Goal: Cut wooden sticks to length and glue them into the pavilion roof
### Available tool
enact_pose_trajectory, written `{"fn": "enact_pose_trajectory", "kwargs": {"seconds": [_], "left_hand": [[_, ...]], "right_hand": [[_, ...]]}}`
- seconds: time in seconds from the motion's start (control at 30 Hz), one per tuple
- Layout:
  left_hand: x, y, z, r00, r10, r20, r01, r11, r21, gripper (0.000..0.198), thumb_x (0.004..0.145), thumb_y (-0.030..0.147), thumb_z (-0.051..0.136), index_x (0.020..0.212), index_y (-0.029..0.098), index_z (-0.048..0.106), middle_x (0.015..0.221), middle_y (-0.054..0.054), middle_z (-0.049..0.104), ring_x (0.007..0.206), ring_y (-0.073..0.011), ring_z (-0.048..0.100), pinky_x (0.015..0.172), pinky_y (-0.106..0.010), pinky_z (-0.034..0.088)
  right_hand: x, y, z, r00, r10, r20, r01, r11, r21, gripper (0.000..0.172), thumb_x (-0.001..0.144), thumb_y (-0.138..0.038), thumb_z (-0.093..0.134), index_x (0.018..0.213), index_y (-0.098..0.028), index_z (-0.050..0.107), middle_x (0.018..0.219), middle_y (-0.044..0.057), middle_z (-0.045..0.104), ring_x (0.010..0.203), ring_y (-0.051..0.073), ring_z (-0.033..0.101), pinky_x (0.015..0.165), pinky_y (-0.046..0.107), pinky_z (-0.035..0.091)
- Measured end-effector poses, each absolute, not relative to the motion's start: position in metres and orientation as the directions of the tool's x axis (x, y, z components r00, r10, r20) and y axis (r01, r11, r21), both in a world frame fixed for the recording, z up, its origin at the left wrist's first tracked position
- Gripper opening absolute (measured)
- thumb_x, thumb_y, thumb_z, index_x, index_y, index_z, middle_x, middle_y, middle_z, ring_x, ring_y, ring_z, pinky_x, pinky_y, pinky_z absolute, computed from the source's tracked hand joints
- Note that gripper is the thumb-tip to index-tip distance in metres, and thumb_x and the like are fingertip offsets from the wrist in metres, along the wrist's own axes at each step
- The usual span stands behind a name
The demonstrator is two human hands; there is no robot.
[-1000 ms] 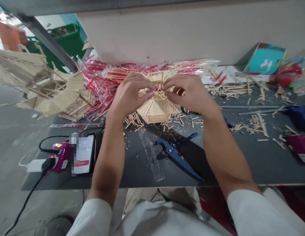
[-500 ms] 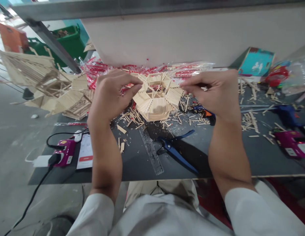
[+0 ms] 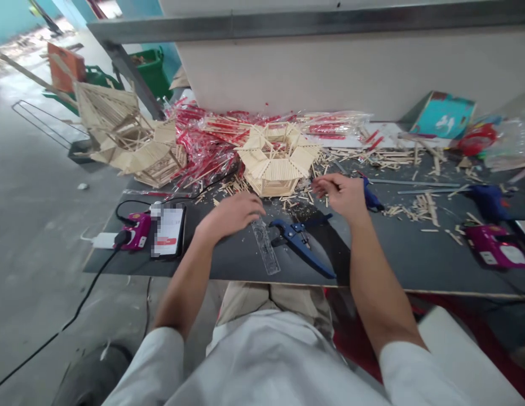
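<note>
A six-sided model of thin wooden sticks [image 3: 276, 169] stands on the dark tabletop, its sloping panels round an open middle. Just front-left of it, my left hand [image 3: 233, 215] hovers with loosely bent fingers beside the upper end of a clear ruler [image 3: 265, 248]; it holds nothing visible. To the model's right, over loose stick pieces, is my right hand [image 3: 342, 194], its fingers slightly curled and apart, with nothing visible in them. Between my forearms lies a blue-handled cutter [image 3: 304, 248]. A blue glue gun [image 3: 371, 196] is partly hidden behind my right hand.
A larger stick model [image 3: 139, 144] stands at the left. Red-and-clear plastic packaging [image 3: 207, 138] lies behind. A phone [image 3: 169, 231] and a purple power socket [image 3: 137, 231] are front left; another purple socket [image 3: 493, 246] and blue glue gun [image 3: 488, 202] are at right.
Both hands have drawn back from the model's roof edges, down toward me; their pinched fingers have loosened. The model stays on the table, and the view has shifted.
</note>
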State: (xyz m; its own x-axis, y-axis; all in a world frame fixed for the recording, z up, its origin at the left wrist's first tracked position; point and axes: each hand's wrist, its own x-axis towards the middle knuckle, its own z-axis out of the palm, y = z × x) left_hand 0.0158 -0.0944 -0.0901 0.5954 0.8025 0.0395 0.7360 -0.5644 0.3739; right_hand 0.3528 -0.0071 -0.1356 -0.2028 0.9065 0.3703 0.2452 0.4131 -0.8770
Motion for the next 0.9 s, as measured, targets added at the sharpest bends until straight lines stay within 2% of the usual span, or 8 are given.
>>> {"fn": "enact_pose_trajectory", "kwargs": {"seconds": [0.07, 0.2, 0.3, 0.43, 0.57, 0.63, 0.77, 0.9], "left_hand": [[0.019, -0.104, -0.112, 0.671, 0.742, -0.013, 0.668, -0.597, 0.444, 0.032, 0.109, 0.016, 0.054, 0.127, 0.022, 0.079, 0.146, -0.008, 0.071, 0.138, -0.0236, 0.063, 0.119, -0.038, 0.049], [0.023, -0.121, -0.123, 0.592, 0.806, -0.010, 0.781, -0.571, 0.254, 0.052, 0.100, 0.000, 0.049, 0.133, 0.027, 0.078, 0.140, -0.011, 0.067, 0.134, -0.0276, 0.061, 0.112, -0.041, 0.051], [0.029, -0.125, -0.115, 0.581, 0.813, -0.030, 0.807, -0.571, 0.148, 0.049, 0.104, 0.004, 0.048, 0.137, 0.027, 0.076, 0.140, -0.012, 0.064, 0.132, -0.0306, 0.061, 0.107, -0.044, 0.052], [0.039, -0.121, -0.108, 0.589, 0.805, -0.076, 0.807, -0.581, 0.105, 0.039, 0.109, 0.014, 0.052, 0.138, 0.025, 0.075, 0.138, -0.013, 0.066, 0.133, -0.0319, 0.062, 0.108, -0.045, 0.052], [0.038, -0.117, -0.108, 0.613, 0.789, -0.035, 0.789, -0.611, 0.058, 0.030, 0.106, 0.011, 0.055, 0.125, 0.020, 0.077, 0.152, -0.016, 0.058, 0.141, -0.0341, 0.058, 0.112, -0.047, 0.051], [0.034, -0.116, -0.108, 0.642, 0.767, -0.007, 0.766, -0.641, 0.051, 0.027, 0.105, 0.010, 0.055, 0.120, 0.018, 0.076, 0.153, -0.016, 0.060, 0.145, -0.0350, 0.055, 0.114, -0.048, 0.050], [0.023, -0.118, -0.108, 0.651, 0.759, 0.012, 0.750, -0.645, 0.147, 0.021, 0.104, 0.008, 0.056, 0.114, 0.018, 0.072, 0.129, -0.012, 0.073, 0.133, -0.0311, 0.062, 0.111, -0.046, 0.050], [0.014, -0.128, -0.106, 0.609, 0.791, 0.052, 0.763, -0.603, 0.232, 0.020, 0.106, 0.008, 0.053, 0.096, 0.020, 0.067, 0.095, -0.005, 0.075, 0.101, -0.0246, 0.069, 0.104, -0.045, 0.048]], "right_hand": [[0.350, -0.008, -0.144, -0.307, 0.901, 0.307, 0.267, 0.392, -0.881, 0.032, 0.099, -0.051, 0.070, 0.103, -0.022, 0.083, 0.093, 0.008, 0.085, 0.076, 0.026, 0.081, 0.072, 0.041, 0.069], [0.351, -0.010, -0.151, -0.335, 0.909, 0.248, 0.327, 0.360, -0.874, 0.026, 0.094, -0.045, 0.073, 0.096, -0.022, 0.086, 0.089, 0.008, 0.085, 0.073, 0.025, 0.080, 0.073, 0.041, 0.068], [0.353, -0.008, -0.154, -0.310, 0.924, 0.224, 0.357, 0.332, -0.873, 0.023, 0.088, -0.046, 0.079, 0.089, -0.024, 0.087, 0.081, 0.006, 0.083, 0.070, 0.025, 0.078, 0.073, 0.041, 0.066], [0.352, -0.005, -0.159, -0.269, 0.929, 0.255, 0.434, 0.353, -0.829, 0.028, 0.077, -0.050, 0.091, 0.074, -0.023, 0.082, 0.078, 0.007, 0.082, 0.071, 0.026, 0.076, 0.071, 0.040, 0.061], [0.350, -0.001, -0.165, -0.302, 0.918, 0.256, 0.477, 0.378, -0.793, 0.033, 0.087, -0.054, 0.083, 0.075, -0.024, 0.080, 0.066, 0.004, 0.076, 0.060, 0.023, 0.070, 0.065, 0.037, 0.055], [0.351, 0.000, -0.167, -0.333, 0.911, 0.242, 0.451, 0.380, -0.808, 0.030, 0.095, -0.050, 0.073, 0.085, -0.024, 0.083, 0.071, 0.004, 0.079, 0.059, 0.023, 0.072, 0.066, 0.037, 0.057], [0.363, 0.004, -0.165, -0.281, 0.918, 0.281, 0.420, 0.381, -0.824, 0.032, 0.101, -0.041, 0.060, 0.111, -0.022, 0.084, 0.095, 0.007, 0.085, 0.069, 0.024, 0.077, 0.067, 0.039, 0.062], [0.385, 0.009, -0.160, -0.185, 0.906, 0.380, 0.457, 0.421, -0.784, 0.033, 0.100, -0.034, 0.058, 0.114, -0.020, 0.085, 0.091, 0.008, 0.084, 0.075, 0.025, 0.078, 0.075, 0.042, 0.064]]}}
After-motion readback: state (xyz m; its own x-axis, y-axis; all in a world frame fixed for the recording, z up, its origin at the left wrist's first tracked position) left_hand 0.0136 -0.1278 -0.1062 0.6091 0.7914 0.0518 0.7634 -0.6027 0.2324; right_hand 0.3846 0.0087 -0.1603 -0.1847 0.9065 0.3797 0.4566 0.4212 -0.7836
